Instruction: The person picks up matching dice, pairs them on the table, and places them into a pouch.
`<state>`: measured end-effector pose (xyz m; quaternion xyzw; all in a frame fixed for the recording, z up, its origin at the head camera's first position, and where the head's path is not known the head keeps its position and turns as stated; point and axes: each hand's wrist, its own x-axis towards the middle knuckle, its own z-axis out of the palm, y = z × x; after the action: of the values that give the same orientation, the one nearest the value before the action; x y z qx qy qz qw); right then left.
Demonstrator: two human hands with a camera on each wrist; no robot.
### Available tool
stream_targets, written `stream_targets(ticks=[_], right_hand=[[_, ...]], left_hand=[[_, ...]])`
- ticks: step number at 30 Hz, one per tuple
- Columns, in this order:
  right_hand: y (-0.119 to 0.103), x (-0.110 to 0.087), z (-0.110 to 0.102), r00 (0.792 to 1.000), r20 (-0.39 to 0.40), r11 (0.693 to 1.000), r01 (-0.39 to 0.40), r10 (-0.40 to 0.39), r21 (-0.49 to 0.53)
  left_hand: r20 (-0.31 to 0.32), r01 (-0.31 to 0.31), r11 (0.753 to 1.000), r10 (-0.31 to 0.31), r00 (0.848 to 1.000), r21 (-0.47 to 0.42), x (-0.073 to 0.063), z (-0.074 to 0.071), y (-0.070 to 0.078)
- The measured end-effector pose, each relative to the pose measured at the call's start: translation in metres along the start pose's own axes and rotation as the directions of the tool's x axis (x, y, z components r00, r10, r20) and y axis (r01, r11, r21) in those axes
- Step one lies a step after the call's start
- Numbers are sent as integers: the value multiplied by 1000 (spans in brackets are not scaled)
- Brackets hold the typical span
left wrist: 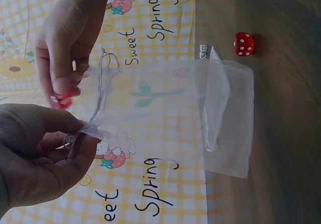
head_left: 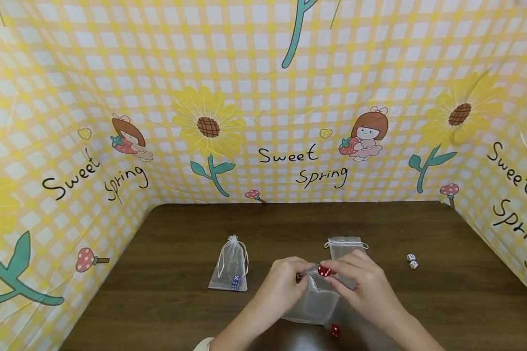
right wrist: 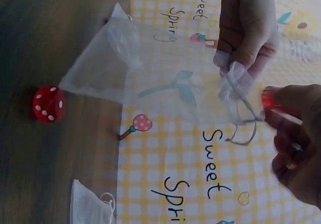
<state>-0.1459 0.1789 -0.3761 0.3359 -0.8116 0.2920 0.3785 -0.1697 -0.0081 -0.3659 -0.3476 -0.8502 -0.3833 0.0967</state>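
In the head view my left hand [head_left: 281,285] pinches the mouth edge of a sheer white drawstring bag [head_left: 314,307], which hangs down over the table. Between the thumb and fingers of my right hand [head_left: 371,285] is a red die [head_left: 324,270] with white dots, held right at the bag's mouth. The left wrist view shows the bag [left wrist: 160,91] stretched below both hands, its cord near the top. A second red die [head_left: 335,330] lies on the table by the bag's lower end, and it appears large in the right wrist view [right wrist: 48,104].
To the left lies another sheer drawstring bag [head_left: 226,268], drawn closed, with blue dice [head_left: 235,282] inside. A third sheer bag [head_left: 343,243] lies flat behind my right hand. Two white dice [head_left: 412,261] sit on the right. Patterned cloth [head_left: 263,117] walls the dark table [head_left: 158,302].
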Motion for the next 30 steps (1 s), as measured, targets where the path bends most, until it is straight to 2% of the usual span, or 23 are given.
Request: stream_targets(ticks=[5,11,14,17,20,22,26,30], right_hand=[[-1,-3,3,996,85,994,6,4,-113],[-2,-5,2,991,130,993,-19,34,-118],[-2,-5,2,995,93,996,-29,37,-84],[0,-6,-1,999,14,999,-45,45,-25],[3,-9,-7,994,-50,995,-90,92,36],[6,-14,-11,986,-70,987,-147,151,65],[12,-30,-13,968,-22,964,-247,250,96],[22,-49,-1,971,82,968,-233,226,97]], left_hand=[[0,-9,1000,9,1000,-1,0,0,1],[7,-6,1000,6,1000,2,-1,1,3],[11,5,1000,-4,1000,-6,-1,1,3],[-2,11,1000,-11,1000,-4,0,1,1],[-36,7,1000,-7,999,3,1,-1,1],[-63,10,1000,-10,998,-5,2,-3,0],[-119,22,999,-26,993,-31,4,-12,-1],[-174,42,998,-50,983,-48,6,-20,-4]])
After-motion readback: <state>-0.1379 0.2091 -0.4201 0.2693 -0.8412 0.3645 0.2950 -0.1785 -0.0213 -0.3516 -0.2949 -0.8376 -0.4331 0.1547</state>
